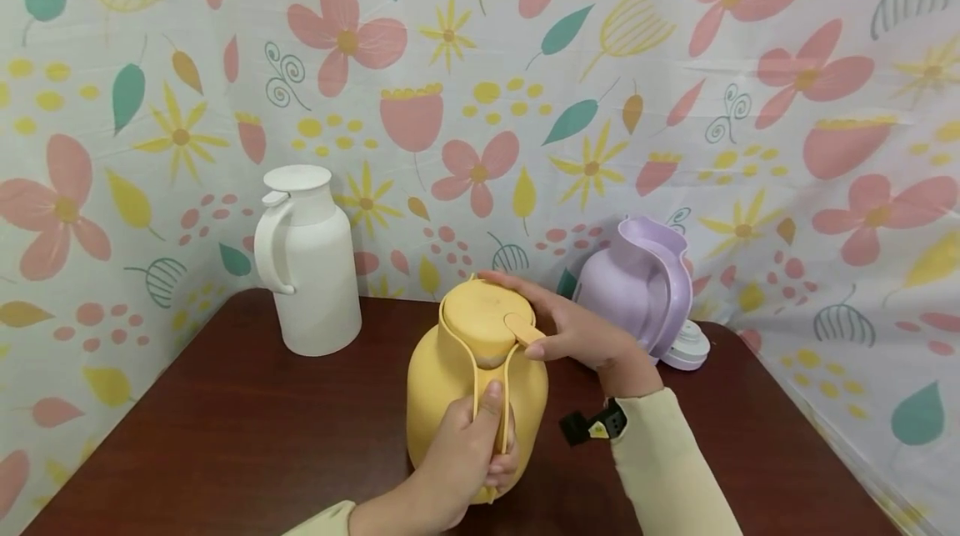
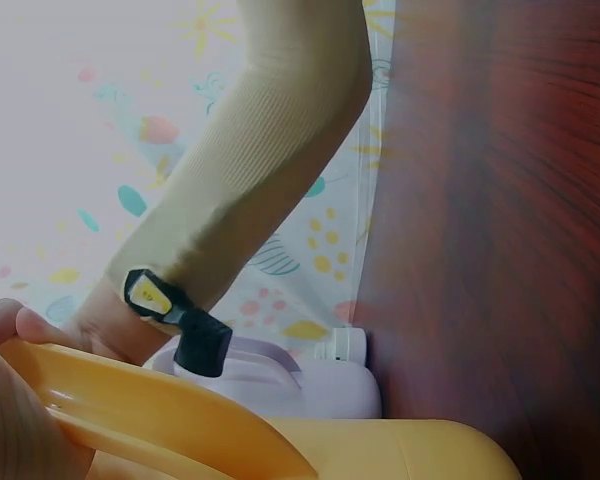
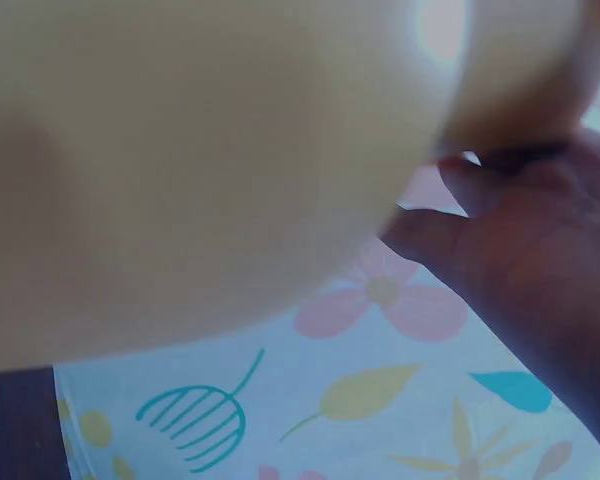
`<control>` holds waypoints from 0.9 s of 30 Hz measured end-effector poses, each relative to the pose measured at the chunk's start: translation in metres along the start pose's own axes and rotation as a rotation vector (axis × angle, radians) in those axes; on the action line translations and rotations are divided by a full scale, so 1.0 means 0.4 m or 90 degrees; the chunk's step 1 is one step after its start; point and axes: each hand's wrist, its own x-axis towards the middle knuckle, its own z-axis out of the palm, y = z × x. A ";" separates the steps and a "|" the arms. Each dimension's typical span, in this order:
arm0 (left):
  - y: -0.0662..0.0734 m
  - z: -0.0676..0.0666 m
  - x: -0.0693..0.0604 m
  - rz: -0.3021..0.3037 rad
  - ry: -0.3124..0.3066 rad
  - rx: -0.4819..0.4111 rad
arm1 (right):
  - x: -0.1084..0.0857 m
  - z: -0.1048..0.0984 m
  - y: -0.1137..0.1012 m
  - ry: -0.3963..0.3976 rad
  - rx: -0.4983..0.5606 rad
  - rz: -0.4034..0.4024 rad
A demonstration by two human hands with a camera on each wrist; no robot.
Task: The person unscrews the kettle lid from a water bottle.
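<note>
A yellow vacuum jug (image 1: 435,403) is in the middle of the head view, its handle toward me. My left hand (image 1: 457,453) grips the handle (image 2: 170,405), thumb on top. At the jug's mouth sits a round yellow lid (image 1: 480,311) with a small tab (image 1: 522,328). My right hand (image 1: 581,332) holds the lid from the right, its thumb near the tab and its fingers reaching round the far rim. In the right wrist view the pale jug body fills the upper left, and the thumb and fingers (image 3: 460,225) meet its top; the fingertips are hidden.
A white jug (image 1: 318,286) with its lid on stands at the back left of the dark wooden table (image 1: 300,436). Behind my right hand is a lilac jug (image 1: 622,286) with an open top, a lilac and white lid (image 1: 688,346) beside it. Floral cloth (image 1: 480,102) hangs behind.
</note>
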 end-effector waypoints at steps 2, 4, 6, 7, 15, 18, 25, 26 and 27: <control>-0.001 0.001 0.000 0.000 -0.002 -0.004 | 0.000 -0.007 0.000 -0.014 0.020 0.016; -0.001 0.001 0.000 0.001 -0.006 -0.007 | -0.001 -0.011 0.004 -0.019 0.036 0.020; -0.002 0.002 0.000 0.003 -0.009 -0.007 | -0.004 -0.012 0.011 -0.028 0.055 0.006; -0.002 0.003 0.001 0.006 -0.008 -0.006 | -0.006 -0.012 0.015 -0.031 0.062 -0.004; -0.004 0.012 0.004 -0.005 0.010 0.002 | -0.036 0.051 -0.031 0.132 -0.065 0.025; -0.003 0.013 0.003 -0.005 0.015 -0.003 | -0.043 0.116 -0.078 0.294 -0.213 0.127; 0.000 0.007 -0.001 0.009 0.014 -0.008 | -0.014 0.196 -0.121 0.454 -0.306 0.248; 0.001 0.007 -0.001 0.010 0.015 -0.008 | -0.007 0.198 -0.120 0.461 -0.309 0.254; 0.002 0.007 -0.001 0.012 0.015 -0.007 | -0.001 0.199 -0.118 0.468 -0.310 0.258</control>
